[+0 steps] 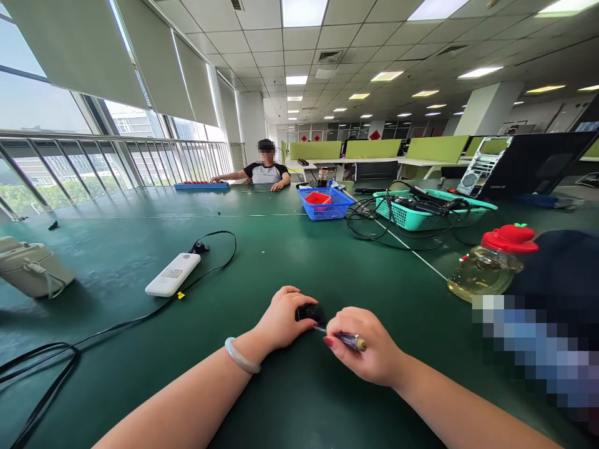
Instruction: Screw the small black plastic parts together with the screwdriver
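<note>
My left hand (pixel 279 319) is closed over a small black object (pixel 311 311) that rests on the green table (pixel 140 293). A pale bangle sits on that wrist. My right hand (pixel 369 352) pinches a small screwdriver (pixel 344 337) with a dark handle and brass end cap. Its thin tip points left and meets the black object. Both hands are near the table's front middle, almost touching each other.
A white power bank (pixel 173 274) with a black cable lies to the left, a beige bag (pixel 30 267) at the far left. A jar with a red lid (pixel 491 262), a blue basket (pixel 324 204) and a teal basket (pixel 423 210) of cables stand further back. A person (pixel 264 169) sits at the far end.
</note>
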